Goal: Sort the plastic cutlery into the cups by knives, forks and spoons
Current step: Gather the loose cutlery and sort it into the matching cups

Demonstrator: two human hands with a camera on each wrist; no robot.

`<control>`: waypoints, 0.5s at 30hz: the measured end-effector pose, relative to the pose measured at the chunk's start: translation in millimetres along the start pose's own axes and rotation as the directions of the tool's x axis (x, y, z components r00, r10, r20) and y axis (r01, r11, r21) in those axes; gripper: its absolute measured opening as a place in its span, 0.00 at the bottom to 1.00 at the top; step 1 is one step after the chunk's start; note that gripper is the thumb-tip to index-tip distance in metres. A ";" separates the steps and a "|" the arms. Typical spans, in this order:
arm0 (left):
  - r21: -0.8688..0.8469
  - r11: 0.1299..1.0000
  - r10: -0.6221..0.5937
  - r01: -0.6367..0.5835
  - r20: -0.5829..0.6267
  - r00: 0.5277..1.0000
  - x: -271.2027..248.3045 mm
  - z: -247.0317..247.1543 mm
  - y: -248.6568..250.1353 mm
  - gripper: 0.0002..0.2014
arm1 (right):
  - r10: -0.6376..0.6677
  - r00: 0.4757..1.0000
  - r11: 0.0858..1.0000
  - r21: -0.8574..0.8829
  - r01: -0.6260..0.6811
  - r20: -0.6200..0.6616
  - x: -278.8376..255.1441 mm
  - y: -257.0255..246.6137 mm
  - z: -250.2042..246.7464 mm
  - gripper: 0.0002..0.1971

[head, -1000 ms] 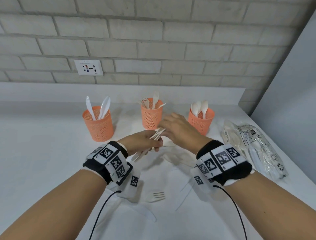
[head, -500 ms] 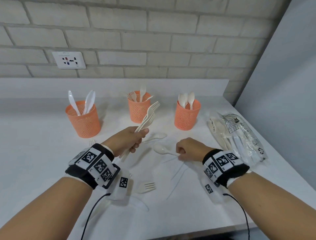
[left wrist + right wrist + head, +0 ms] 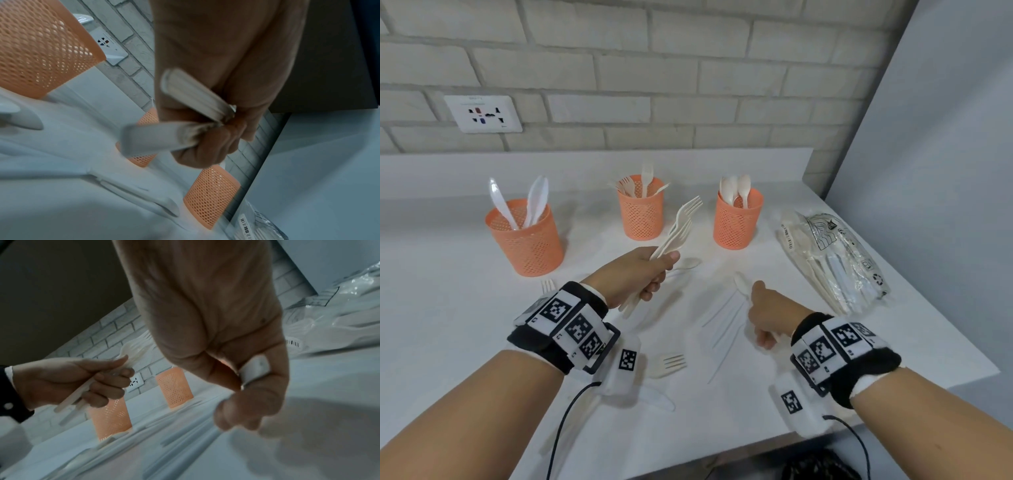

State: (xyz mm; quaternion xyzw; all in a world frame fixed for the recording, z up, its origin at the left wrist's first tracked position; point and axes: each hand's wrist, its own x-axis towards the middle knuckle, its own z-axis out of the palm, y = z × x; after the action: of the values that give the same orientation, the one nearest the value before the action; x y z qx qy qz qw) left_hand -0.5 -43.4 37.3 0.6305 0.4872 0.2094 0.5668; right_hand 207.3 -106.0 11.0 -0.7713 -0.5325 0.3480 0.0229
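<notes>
Three orange mesh cups stand in a row: the left cup [image 3: 527,240] holds knives, the middle cup [image 3: 642,216] forks, the right cup [image 3: 738,222] spoons. My left hand [image 3: 654,274] grips a bundle of white forks [image 3: 679,228], tines up and pointing at the middle cup; their handles [image 3: 156,139] stick out below the curled fingers. Low over the table, my right hand [image 3: 763,308] grips a white spoon [image 3: 741,282] by its handle [image 3: 255,371], bowl pointing away from me.
Loose on the white table lie a fork [image 3: 669,365], another fork [image 3: 548,286], a spoon [image 3: 688,263], a knife [image 3: 657,399] and clear knives [image 3: 722,329]. A plastic bag of cutlery [image 3: 832,260] lies at the right. The table's front edge is near my wrists.
My right hand left the fork bundle, dropped to the table on the right and took hold of a spoon. My left hand raised the forks, tines upward.
</notes>
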 end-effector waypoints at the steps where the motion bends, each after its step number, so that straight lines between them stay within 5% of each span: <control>1: 0.000 1.000 0.000 0.000 0.009 1.000 -0.4 0.5 0.9 0.14 | 0.005 1.000 1.000 0.019 -0.004 -0.023 1.4 -3.5 3.8 0.19; 8: -0.002 1.000 -0.009 0.009 0.028 1.000 -5.9 -2.9 1.4 0.13 | 0.059 0.987 0.998 0.032 -0.055 -0.149 34.5 -36.2 25.5 0.37; 15: -0.020 1.000 -0.019 0.018 -0.018 1.000 -17.3 -17.8 -6.3 0.13 | -0.011 0.977 0.983 -0.180 -0.028 -0.215 40.7 -52.5 26.1 0.24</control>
State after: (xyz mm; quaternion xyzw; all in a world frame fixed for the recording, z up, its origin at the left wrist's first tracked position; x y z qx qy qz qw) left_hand -25.0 -49.8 41.3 0.6183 0.4961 0.2148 0.5704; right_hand 158.1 -58.0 -8.3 -0.8054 -0.5532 0.2127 0.0084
